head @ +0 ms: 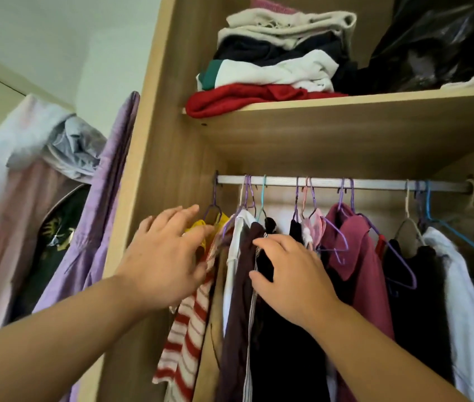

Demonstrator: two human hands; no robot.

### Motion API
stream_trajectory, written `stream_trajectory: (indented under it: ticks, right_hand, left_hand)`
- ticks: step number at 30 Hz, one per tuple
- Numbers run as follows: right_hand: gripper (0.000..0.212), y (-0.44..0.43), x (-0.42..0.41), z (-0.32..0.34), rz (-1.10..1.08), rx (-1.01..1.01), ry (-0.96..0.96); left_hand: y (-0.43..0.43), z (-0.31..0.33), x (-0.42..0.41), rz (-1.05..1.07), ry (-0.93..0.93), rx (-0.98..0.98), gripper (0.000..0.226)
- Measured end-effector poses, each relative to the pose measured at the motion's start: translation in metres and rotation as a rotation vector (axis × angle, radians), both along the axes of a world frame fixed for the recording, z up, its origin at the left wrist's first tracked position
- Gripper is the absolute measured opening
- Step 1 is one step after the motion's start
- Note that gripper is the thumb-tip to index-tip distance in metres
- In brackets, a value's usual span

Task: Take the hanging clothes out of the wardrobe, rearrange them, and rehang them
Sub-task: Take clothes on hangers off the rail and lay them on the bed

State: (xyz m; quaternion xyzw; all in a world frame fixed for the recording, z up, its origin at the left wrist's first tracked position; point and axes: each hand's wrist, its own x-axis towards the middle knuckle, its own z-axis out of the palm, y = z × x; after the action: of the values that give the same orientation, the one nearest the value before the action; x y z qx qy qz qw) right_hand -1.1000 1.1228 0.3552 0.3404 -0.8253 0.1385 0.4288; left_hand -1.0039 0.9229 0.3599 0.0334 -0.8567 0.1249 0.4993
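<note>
While the clothes (241,285) hung left on the rail (375,183), my left hand (166,256) pressed open-fingered against the striped top (186,338) and my right hand (290,277) pinched the black garment (282,358); lifting each hook (263,195) straight up looked safest.

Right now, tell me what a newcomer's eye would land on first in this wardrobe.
Two bare hands fill the middle. The left hand reaches open toward the yellow garment at the left end of the rail, and the right hand pinches a black garment beside it. Above, a red folded garment lies under a stack on the shelf, with a black plastic bag to its right.
</note>
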Motion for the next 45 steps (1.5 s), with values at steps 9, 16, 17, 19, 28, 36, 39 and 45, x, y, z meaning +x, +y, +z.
stream_trajectory:
  ticks: [9,16,17,19,28,36,39,45]
  right_hand:
    - [0.061,-0.063,-0.028,0.028,-0.147,-0.163,-0.192]
    - [0.038,-0.086,-0.043,0.06,-0.487,-0.295,-0.092]
    - [0.035,-0.082,-0.043,0.066,-0.565,-0.297,-0.057]
    - [0.032,-0.073,-0.045,0.076,-0.718,-0.208,-0.058]
    - [0.033,-0.065,-0.078,0.094,-0.886,-0.026,-0.185]
    - [0.039,-0.07,-0.111,0.094,-0.88,-0.114,-0.326]
    - [0.037,-0.068,-0.111,0.092,-0.826,-0.214,-0.3]
    - [0.026,-0.063,-0.1,0.104,-0.78,-0.32,-0.198]
  left_hand:
    - [-0.073,0.044,-0.017,-0.023,0.127,-0.213,0.057]
    - [-0.086,0.075,-0.036,-0.031,0.165,-0.223,0.061]
    - [-0.085,0.077,-0.037,-0.026,0.182,-0.215,0.06]
    - [-0.085,0.077,-0.042,-0.029,0.219,-0.24,0.058]
    - [-0.088,0.071,-0.047,-0.15,0.29,-0.209,0.047]
    - [-0.089,0.071,-0.049,-0.259,0.369,-0.086,0.043]
    - [-0.089,0.071,-0.049,-0.247,0.359,-0.083,0.038]
    - [-0.089,0.072,-0.05,-0.211,0.337,-0.091,0.036]
